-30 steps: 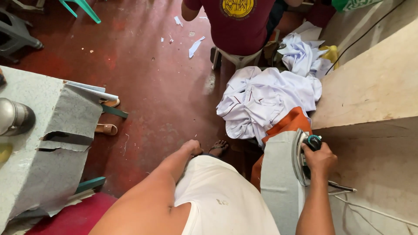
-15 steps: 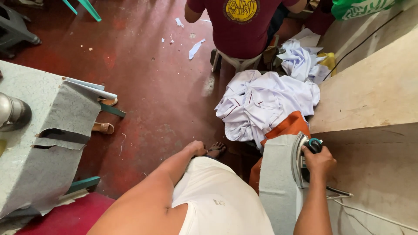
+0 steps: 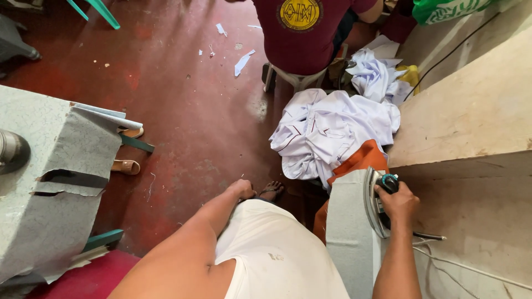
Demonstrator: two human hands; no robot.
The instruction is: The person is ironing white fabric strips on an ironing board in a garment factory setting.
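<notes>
Little has changed in the last second: view drifted slightly, right hand (image 3: 398,202) stays wrapped on the iron, left arm still hangs down over the red floor (image 3: 183,105).

Thing in hand: grey metal clothes iron with black-and-teal handle (image 3: 378,200), standing tilted on edge at the 5 o'clock side of the view, soleplate against the end of the grey padded ironing board (image 3: 350,232). I'd judge it heavy, rigid, probably hot on the plate, so grip only by the handle, where I have it. Cord (image 3: 471,268) trails off toward 4 o'clock; could snag.

Right hand: fingers curled tight round the handle, full grip.

Left hand (image 3: 243,189): near centre, loosely curled, holding nothing I can see; whether it touches anything I can't tell.

Pile of white shirts with dark red trim (image 3: 327,130) lies at 1 o'clock over an orange cloth (image 3: 360,160): soft, light, floppy. Person in a maroon shirt (image 3: 310,27) sits at 12.
</notes>
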